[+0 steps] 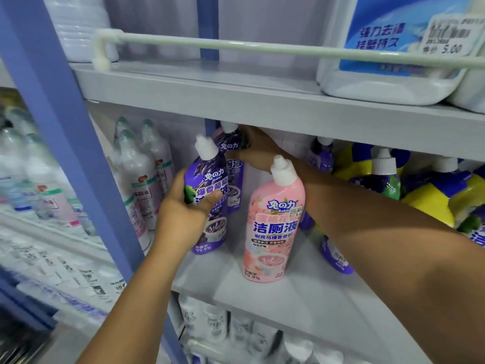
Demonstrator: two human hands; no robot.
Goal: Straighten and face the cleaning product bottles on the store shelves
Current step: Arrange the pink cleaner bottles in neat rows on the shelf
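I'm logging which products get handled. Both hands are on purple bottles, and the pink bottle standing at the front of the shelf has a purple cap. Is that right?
Not quite: the cap is wrong. In the head view the pink bottle at the front of the shelf has a white cap. The rest holds: the left hand grips the front purple bottle and the right hand holds the rear purple bottle.

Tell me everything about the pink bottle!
The pink bottle looks like glossy plastic, with a white pointed cap on a narrow neck and a wider body. Its label faces forward, showing blue and white Chinese writing, pale flowers, a toilet bowl picture and "99.9%" near the bottom. It stands upright near the front of the grey shelf, apart from the purple bottles. Neither hand holds it; the right forearm passes close behind its shoulder, and contact there cannot be judged.
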